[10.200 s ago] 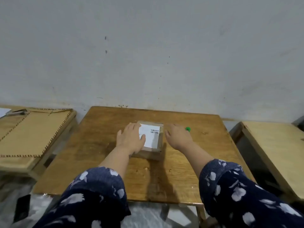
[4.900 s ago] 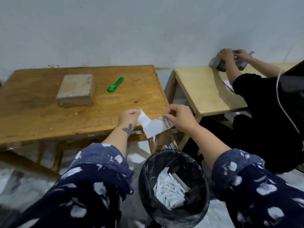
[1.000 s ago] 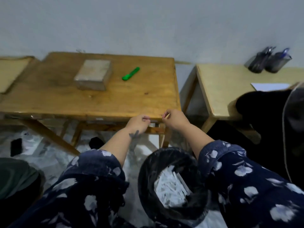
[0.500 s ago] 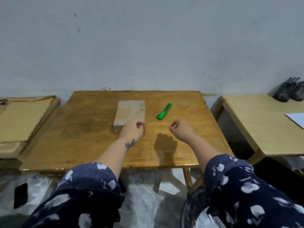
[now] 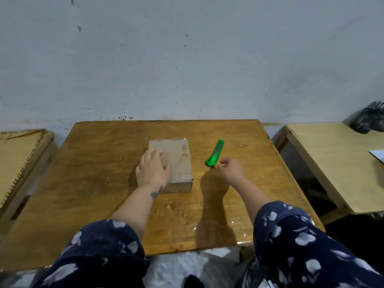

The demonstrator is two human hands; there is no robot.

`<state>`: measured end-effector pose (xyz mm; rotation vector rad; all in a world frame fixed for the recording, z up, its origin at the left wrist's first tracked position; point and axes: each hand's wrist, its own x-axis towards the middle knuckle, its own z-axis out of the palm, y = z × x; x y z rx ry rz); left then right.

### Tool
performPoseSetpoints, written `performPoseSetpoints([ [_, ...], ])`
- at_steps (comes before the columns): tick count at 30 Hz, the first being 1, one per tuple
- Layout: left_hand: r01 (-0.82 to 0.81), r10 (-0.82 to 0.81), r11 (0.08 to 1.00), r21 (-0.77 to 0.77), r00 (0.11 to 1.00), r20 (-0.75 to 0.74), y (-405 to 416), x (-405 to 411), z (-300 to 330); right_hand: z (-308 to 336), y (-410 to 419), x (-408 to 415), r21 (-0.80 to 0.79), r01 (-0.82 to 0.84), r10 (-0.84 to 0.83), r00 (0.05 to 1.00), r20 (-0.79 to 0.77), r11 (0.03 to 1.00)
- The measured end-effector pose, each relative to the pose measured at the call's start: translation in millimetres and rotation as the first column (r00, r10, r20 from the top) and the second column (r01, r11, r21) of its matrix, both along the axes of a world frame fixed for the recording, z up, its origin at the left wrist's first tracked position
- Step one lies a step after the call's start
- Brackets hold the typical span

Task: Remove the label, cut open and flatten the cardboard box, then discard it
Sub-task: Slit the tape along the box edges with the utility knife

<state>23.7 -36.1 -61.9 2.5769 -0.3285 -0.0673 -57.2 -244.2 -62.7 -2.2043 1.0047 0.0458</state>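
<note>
The cardboard box [image 5: 175, 163] is lying flat near the middle of the wooden table [image 5: 99, 179], and its left half is being pressed by the left hand [image 5: 152, 170], laid flat with fingers straight. Dark writing along the box's right edge is too small to be read. Just right of the box, a green utility knife [image 5: 215, 152] is being approached by the right hand [image 5: 231, 170], fingers loosely curled and holding nothing.

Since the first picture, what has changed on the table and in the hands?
The white label is off the box and gone from both hands. The left hand now rests on the box; the right hand reaches toward the green knife, not yet gripping it. Box uncut, same table.
</note>
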Motion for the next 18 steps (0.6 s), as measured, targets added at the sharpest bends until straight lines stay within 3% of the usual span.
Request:
performPoseSetpoints([
  [11, -0.010, 0.010, 0.982, 0.189, 1.000, 0.002, -18, 29, -22, -33, -13, 78, -0.116, 0.184, -0.192, 0.979, -0.061, 0.976],
  [14, -0.006, 0.005, 0.978, 0.211, 1.000, 0.006, -19, 30, -24, -34, -14, 86, -0.050, 0.218, -0.222, 0.971, -0.089, 0.975],
  [18, 0.005, -0.004, 0.975, 0.221, 1.000, -0.004, -17, 30, -24, -23, -16, 94, 0.063, 0.145, -0.137, 0.985, -0.107, 0.987],
])
